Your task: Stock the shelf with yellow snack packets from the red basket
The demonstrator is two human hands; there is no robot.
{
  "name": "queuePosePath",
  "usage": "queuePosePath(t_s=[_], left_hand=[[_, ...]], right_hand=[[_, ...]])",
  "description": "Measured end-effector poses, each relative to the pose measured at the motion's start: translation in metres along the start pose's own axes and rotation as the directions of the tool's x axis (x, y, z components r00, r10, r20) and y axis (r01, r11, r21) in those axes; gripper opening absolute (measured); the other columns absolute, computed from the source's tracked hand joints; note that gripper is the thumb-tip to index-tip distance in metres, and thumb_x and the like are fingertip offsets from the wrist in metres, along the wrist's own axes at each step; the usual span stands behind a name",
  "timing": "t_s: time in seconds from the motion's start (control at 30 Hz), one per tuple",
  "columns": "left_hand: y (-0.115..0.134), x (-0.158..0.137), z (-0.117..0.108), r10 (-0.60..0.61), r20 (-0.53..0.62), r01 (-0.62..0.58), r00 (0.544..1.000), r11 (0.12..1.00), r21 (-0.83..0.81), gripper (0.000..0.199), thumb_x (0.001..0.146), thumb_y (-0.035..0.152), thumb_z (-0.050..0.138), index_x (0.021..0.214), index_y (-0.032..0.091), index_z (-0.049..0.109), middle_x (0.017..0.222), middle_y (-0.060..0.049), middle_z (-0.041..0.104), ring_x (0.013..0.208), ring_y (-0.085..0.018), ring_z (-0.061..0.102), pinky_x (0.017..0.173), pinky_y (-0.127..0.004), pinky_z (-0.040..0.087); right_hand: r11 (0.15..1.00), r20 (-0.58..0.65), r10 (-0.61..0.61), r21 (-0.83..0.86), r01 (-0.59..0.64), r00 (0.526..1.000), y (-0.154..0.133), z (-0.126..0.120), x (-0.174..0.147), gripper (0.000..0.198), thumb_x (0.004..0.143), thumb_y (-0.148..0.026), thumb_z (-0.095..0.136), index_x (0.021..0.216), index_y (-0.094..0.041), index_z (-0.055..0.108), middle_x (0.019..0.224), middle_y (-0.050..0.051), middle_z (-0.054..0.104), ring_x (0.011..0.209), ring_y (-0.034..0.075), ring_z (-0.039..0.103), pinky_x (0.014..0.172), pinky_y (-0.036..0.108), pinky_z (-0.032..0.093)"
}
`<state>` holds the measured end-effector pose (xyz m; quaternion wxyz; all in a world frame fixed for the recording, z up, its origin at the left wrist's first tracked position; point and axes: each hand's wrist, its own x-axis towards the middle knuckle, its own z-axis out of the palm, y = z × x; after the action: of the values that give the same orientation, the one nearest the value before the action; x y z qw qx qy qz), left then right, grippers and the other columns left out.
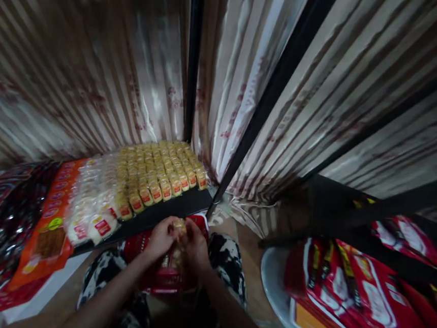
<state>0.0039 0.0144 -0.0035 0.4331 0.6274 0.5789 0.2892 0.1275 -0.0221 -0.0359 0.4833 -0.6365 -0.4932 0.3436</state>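
Note:
My left hand (161, 238) and my right hand (197, 251) meet in front of me. Between their closed fingers is a small yellow wrapped snack packet (180, 225), partly hidden by the fingers. Just below them, between my knees, lies a red package (173, 281) with pale pieces showing at its middle; dim light blurs its details. Ahead to the left, rows of similar yellow wrapped snack packets (156, 171) with red labels stand on a black shelf (184, 202). White wrapped packets (100, 223) with red labels sit beside them.
An orange bag (55, 221) and dark shiny packages (3, 221) lie at the left. On the right, a pale round basin (275, 276) stands by red packages (367, 294). Black poles (257, 114) rise before striped curtains (150, 66).

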Motion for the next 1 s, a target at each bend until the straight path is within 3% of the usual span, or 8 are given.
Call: queuePosePath(t_s=[0.1,0.23,0.33,0.5,0.73,1.0], left_hand=[[0.021,0.021,-0.008,0.079,-0.111,-0.067,0.991,0.992,0.108,0.026,0.075,0.021,0.055,0.100,0.018,0.061,0.096,-0.005,0.066,0.080,-0.015,0.060,0.081,-0.029,0.046],[0.045,0.058,-0.011,0.183,-0.176,-0.139,0.967,0.962,0.236,0.028,0.078,0.021,0.053,0.106,0.018,0.059,0.096,-0.006,0.066,0.077,-0.015,0.060,0.078,-0.029,0.047],[0.060,0.083,-0.006,0.243,-0.165,-0.181,0.956,0.929,0.322,0.031,0.080,0.020,0.052,0.110,0.017,0.057,0.102,-0.007,0.065,0.085,-0.016,0.060,0.081,-0.029,0.046],[0.074,0.106,0.007,0.244,-0.123,-0.167,0.962,0.882,0.441,0.029,0.083,0.020,0.050,0.111,0.016,0.057,0.099,-0.008,0.065,0.089,-0.017,0.061,0.081,-0.028,0.045],[0.078,0.119,0.023,0.297,-0.121,-0.175,0.947,0.794,0.583,0.026,0.084,0.021,0.048,0.107,0.015,0.058,0.106,-0.010,0.056,0.089,-0.018,0.060,0.079,-0.028,0.046],[0.081,0.128,0.028,0.260,-0.129,-0.138,0.957,0.801,0.583,0.025,0.085,0.021,0.046,0.107,0.015,0.056,0.108,-0.011,0.051,0.088,-0.018,0.059,0.077,-0.028,0.047]], right_hand=[[0.979,-0.144,-0.168,-0.138,0.148,0.975,-0.012,-0.001,0.012,0.039,0.079,-0.026,0.050,0.117,-0.017,0.057,0.119,0.012,0.060,0.115,0.024,0.052,0.101,0.044,0.040],[0.939,-0.135,-0.305,-0.210,0.274,0.943,-0.016,0.001,0.028,0.038,0.082,-0.020,0.043,0.118,-0.018,0.056,0.122,0.012,0.056,0.117,0.022,0.050,0.102,0.043,0.040],[0.936,-0.122,-0.311,-0.214,0.281,0.943,-0.013,0.004,0.041,0.041,0.081,-0.016,0.041,0.120,-0.017,0.055,0.124,0.012,0.055,0.118,0.021,0.049,0.102,0.042,0.040],[0.950,-0.141,-0.275,-0.190,0.246,0.951,-0.006,0.003,0.063,0.044,0.079,-0.012,0.040,0.121,-0.014,0.054,0.126,0.014,0.052,0.118,0.022,0.048,0.099,0.042,0.044],[0.957,-0.159,-0.273,-0.148,0.250,0.949,0.002,0.003,0.087,0.049,0.077,-0.009,0.039,0.124,-0.016,0.052,0.126,0.012,0.052,0.121,0.021,0.046,0.103,0.041,0.040],[0.945,-0.167,-0.307,-0.167,0.280,0.937,0.001,0.006,0.103,0.053,0.073,-0.004,0.038,0.124,-0.015,0.051,0.122,0.012,0.053,0.119,0.020,0.047,0.106,0.038,0.037]])
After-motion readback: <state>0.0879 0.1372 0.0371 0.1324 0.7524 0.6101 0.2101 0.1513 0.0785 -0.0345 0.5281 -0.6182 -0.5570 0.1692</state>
